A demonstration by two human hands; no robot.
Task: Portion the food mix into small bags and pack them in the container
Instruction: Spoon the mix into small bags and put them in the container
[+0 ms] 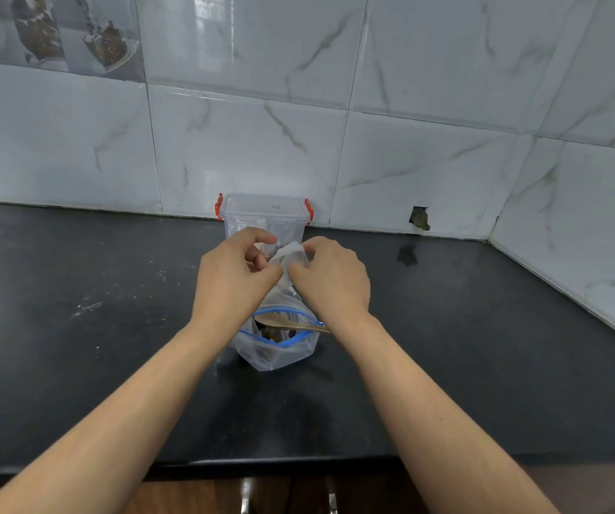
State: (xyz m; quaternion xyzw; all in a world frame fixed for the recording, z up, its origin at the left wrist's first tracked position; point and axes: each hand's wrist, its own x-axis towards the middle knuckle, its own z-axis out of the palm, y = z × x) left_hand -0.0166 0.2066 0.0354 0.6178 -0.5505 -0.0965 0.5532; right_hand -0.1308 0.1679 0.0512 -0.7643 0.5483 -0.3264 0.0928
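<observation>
From the head camera, both hands are up in front of a clear box. The left hand (237,270) and the right hand (330,276) each pinch the top of a small bag (289,259) with curled fingers. The small bag is thin and see-through, and its lower part hangs down between the hands. I cannot tell if any food is in it yet.

Just below the hands, a big bag (280,346) with a blue zip edge stands open on the black counter (94,328). Dark food mix sits inside it, mostly hidden. A wooden spoon (287,323) lies across its open mouth.

The clear box (265,217) has red clips and stands behind the hands, against the tiled wall (428,150). I think its lid is on.

The small bag looks very light, soft and floppy. It may be slippery too. I think the best place to hold it is at the top edges, pulling them gently apart so it does not tear.
</observation>
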